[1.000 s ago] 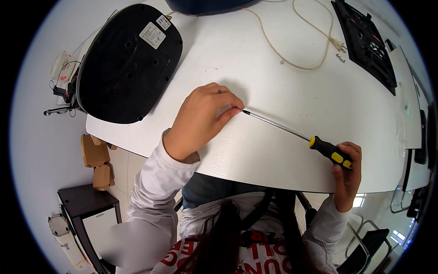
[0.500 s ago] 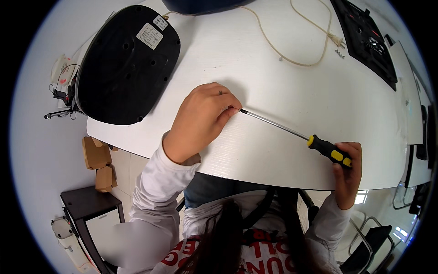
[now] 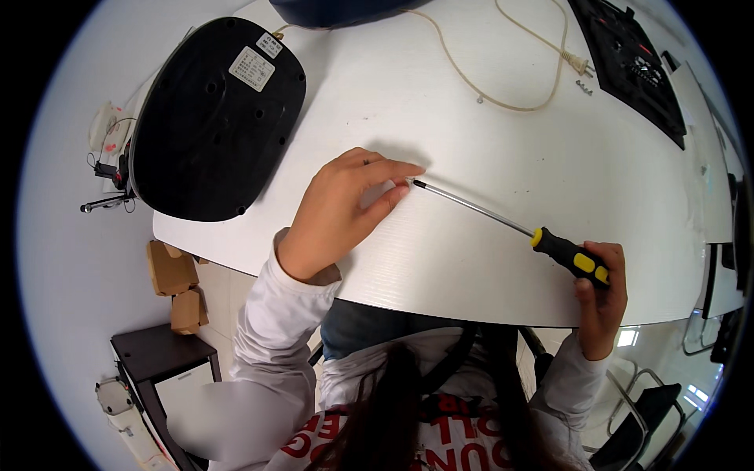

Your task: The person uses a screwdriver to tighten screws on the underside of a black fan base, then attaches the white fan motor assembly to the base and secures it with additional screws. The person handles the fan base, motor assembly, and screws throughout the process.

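Observation:
My right hand [image 3: 603, 294] is closed round the black-and-yellow handle of a long screwdriver [image 3: 503, 219], at the table's near edge. The steel shaft slants up and leftward, its dark tip reaching my left hand [image 3: 345, 208]. A tiny silvery piece, which looks like a screw [image 3: 410, 181], sits at that tip. Left thumb and forefinger are parted on either side of it; whether either still touches it is too small to tell. Beyond my left hand, a black oval appliance base [image 3: 212, 125] with screw holes and pale labels stands tilted at the table's far left.
On the white table [image 3: 471, 275], a cream power cord [image 3: 448, 59] with a plug [image 3: 577, 63] curves across the far side. Several small screws [image 3: 583, 88] lie near the plug. An open black tool case [image 3: 632, 71] occupies the far right, and a dark blue object [image 3: 338, 9] the far edge.
My left forefinger has lifted away from the thumb, exposing the small piece at the screwdriver's tip. The right hand keeps its hold on the handle. The whole view has shifted slightly.

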Action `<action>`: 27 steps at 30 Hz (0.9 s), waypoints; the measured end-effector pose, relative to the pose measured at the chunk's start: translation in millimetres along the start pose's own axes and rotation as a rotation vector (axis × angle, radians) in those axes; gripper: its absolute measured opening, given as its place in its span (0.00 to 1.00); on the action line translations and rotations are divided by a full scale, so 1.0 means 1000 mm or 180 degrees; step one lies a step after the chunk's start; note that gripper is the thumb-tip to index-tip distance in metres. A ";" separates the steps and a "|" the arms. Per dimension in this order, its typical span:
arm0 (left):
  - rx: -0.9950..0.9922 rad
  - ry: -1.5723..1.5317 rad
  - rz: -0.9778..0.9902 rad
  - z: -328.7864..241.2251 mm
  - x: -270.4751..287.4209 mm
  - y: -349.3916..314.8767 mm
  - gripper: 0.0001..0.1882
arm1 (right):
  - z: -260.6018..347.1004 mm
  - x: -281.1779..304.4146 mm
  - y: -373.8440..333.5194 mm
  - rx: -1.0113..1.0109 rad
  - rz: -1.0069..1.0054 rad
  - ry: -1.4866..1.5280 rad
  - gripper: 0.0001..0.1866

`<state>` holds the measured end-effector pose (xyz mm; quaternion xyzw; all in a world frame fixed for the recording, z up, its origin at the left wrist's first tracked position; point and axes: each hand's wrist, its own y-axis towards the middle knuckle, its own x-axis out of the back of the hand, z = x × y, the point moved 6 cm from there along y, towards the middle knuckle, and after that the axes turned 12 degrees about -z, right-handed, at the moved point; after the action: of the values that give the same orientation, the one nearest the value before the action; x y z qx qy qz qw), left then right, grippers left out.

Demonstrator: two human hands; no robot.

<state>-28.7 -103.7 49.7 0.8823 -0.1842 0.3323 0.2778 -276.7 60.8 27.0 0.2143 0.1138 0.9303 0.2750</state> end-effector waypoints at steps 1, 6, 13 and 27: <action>-0.0011 -0.0004 -0.0034 -0.002 0.002 -0.001 0.13 | -0.001 0.000 0.000 -0.0032 -0.0001 0.0000 0.17; -0.0238 0.0576 -0.1090 -0.015 0.043 -0.016 0.20 | -0.006 0.002 -0.005 -0.0194 -0.0124 0.0028 0.18; 0.0217 0.1605 -0.3895 0.020 0.134 -0.107 0.37 | 0.016 -0.019 -0.029 -0.0252 -0.0303 0.0141 0.20; 0.1272 -0.1913 -0.3668 0.088 0.148 -0.095 0.28 | 0.036 -0.028 -0.018 -0.0057 0.0131 -0.0314 0.21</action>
<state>167.1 -104.7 62.0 0.9279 0.3110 -0.1007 0.1790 -230.2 63.6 43.8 0.2598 0.0873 0.9251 0.2630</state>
